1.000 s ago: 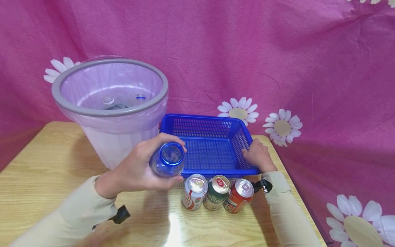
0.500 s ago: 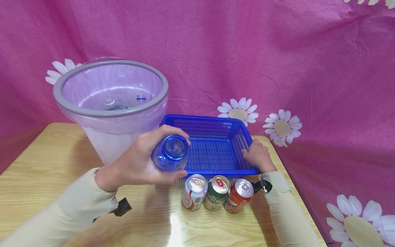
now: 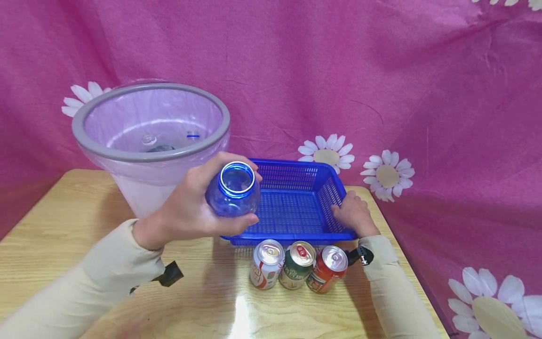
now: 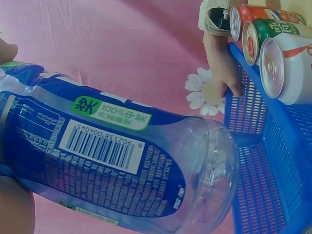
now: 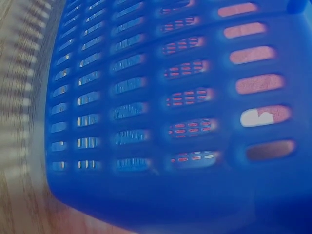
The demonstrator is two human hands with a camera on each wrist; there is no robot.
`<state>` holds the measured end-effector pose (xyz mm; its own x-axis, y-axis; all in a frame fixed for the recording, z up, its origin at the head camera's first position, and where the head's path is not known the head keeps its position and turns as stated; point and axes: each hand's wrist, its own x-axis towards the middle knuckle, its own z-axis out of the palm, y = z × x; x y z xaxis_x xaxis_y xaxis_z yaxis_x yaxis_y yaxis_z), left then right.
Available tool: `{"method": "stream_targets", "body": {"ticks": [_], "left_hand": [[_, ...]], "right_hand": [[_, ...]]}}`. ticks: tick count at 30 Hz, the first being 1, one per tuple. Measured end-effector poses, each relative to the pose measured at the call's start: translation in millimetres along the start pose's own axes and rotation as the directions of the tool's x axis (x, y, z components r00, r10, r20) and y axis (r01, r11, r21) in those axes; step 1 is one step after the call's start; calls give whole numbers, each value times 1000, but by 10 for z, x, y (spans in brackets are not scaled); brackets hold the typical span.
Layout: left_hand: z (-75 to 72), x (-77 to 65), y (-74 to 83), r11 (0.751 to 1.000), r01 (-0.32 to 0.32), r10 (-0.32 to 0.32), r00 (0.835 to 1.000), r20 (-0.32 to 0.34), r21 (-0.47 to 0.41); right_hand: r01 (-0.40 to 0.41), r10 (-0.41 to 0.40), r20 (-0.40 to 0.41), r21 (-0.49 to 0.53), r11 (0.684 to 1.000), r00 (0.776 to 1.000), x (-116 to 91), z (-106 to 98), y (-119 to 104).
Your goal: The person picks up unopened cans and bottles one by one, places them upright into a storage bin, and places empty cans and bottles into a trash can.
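Observation:
My left hand (image 3: 188, 202) grips a clear plastic bottle (image 3: 237, 200) with a blue-rimmed mouth and no cap on it. Its blue label and barcode (image 4: 102, 148) fill much of the left wrist view. The bottle is held above the left part of a blue slotted plastic basket (image 3: 292, 237). At the basket's right side, my right hand (image 3: 354, 213) holds the rim, thumb on the inner side. Nothing lies on the visible basket floor. In the right wrist view the slotted basket wall (image 5: 146, 190) fills the frame and the hand is hidden.
A waste bin (image 3: 150, 155) with a clear liner stands at the back left, bottles inside it. Along the basket's front are a white can (image 3: 267, 268), a green can (image 3: 298, 268) and a red can (image 3: 326, 273). A pink flowered cloth (image 3: 279, 70) hangs behind the wooden table (image 3: 190, 301).
My left hand has lifted the bottle upward and away from the table, and its mouth is higher in the head view. The right hand, basket and cans have stayed put.

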<state>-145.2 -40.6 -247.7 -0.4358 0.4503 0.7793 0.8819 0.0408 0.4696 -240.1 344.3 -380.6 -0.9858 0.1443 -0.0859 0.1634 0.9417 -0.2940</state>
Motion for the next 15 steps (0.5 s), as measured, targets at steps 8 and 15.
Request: {"method": "stream_targets", "body": {"ticks": [8, 15], "left_hand": [[-56, 100, 39, 999, -49, 50, 998, -37, 11], [-111, 189, 88, 994, -101, 102, 994, -46, 33]], "right_hand": [[5, -5, -2, -4, 1000, 1000, 15, 10, 13], [12, -12, -8, -6, 1000, 1000, 33, 18, 25]]}}
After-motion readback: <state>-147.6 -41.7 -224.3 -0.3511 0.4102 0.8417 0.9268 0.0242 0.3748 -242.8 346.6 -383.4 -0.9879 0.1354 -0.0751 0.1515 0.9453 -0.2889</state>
